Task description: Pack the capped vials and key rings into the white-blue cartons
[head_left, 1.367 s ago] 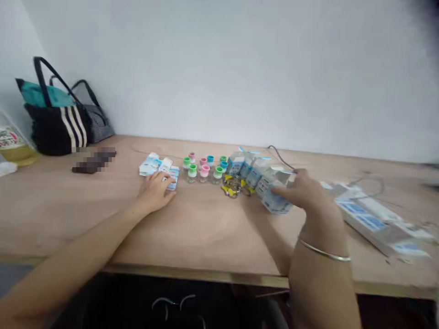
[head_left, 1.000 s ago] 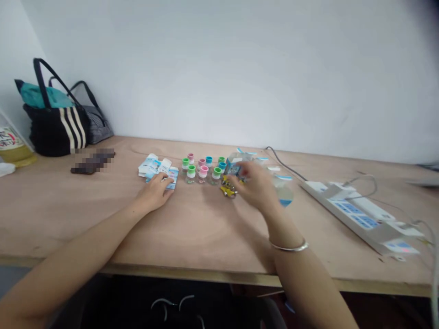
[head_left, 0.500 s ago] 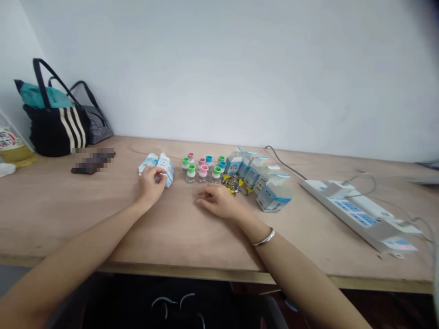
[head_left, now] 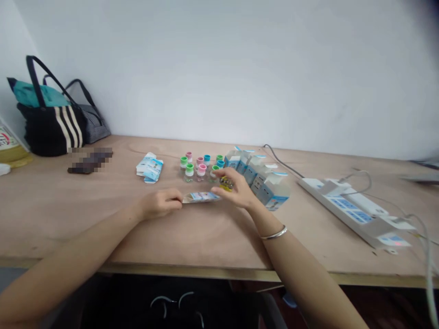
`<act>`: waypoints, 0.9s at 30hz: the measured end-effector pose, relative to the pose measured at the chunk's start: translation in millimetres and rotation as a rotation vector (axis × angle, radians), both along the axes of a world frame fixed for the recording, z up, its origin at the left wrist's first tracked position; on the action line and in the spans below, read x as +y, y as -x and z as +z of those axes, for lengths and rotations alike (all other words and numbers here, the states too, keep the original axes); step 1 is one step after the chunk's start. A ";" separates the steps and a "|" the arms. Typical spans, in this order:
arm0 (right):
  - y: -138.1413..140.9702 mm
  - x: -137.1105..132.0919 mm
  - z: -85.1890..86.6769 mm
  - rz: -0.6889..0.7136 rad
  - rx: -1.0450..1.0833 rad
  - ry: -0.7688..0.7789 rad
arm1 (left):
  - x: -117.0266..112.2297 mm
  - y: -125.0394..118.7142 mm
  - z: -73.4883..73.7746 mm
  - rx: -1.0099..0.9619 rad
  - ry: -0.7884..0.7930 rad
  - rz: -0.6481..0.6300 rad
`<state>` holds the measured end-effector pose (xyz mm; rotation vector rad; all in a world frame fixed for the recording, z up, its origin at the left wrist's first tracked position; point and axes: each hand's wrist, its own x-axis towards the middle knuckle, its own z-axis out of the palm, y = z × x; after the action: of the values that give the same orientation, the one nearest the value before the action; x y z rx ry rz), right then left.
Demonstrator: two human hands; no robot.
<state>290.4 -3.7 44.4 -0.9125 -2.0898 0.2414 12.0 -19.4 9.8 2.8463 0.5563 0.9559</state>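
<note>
My left hand (head_left: 163, 203) pinches the left end of a flattened blue and white cardboard box (head_left: 201, 197), held low over the table in front of me. At the box's right end my right hand (head_left: 233, 187) is open, thumb and fingers apart; whether the thumb touches the box I cannot tell. Just behind the box are several small clear bottles (head_left: 189, 173) with green, pink and blue tops. Metal rings with yellow parts (head_left: 226, 183) lie partly hidden behind my right hand. Several opened boxes (head_left: 274, 194) stand in a row to its right. More flat boxes (head_left: 151, 168) lie at left.
A white power strip (head_left: 353, 212) with plugs and cables lies on the right of the wooden table (head_left: 85, 219). A dark, blurred-out object (head_left: 89, 162) lies at left, with a black striped bag (head_left: 55, 128) behind it. A wall rises at the back.
My left hand has taken a flat box from the pile and brought it right and nearer to me. My right hand has shifted right and slightly up, its fingers opening wider.
</note>
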 end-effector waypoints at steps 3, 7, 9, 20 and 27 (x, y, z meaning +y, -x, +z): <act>7.0 -3.0 -2.5 0.137 -0.250 0.085 | -0.1 -3.6 -5.5 0.038 0.026 -0.045; 19.2 -7.5 -5.9 0.195 -0.394 0.187 | -0.4 -3.6 -7.4 0.065 0.146 -0.008; 21.3 -9.1 -5.8 0.229 -0.398 0.209 | -0.2 -2.1 -7.0 0.064 0.177 0.024; 24.3 -12.9 0.6 0.236 -0.261 0.304 | 4.3 -7.4 -4.5 -0.220 0.273 0.147; 33.7 -14.5 -5.0 0.225 -0.231 0.266 | 10.6 -22.8 -18.1 -0.219 0.479 0.293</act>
<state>256.8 -18.1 39.4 -0.8916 -2.4182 0.5667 34.8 -8.8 -8.3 2.2451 1.0343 0.9944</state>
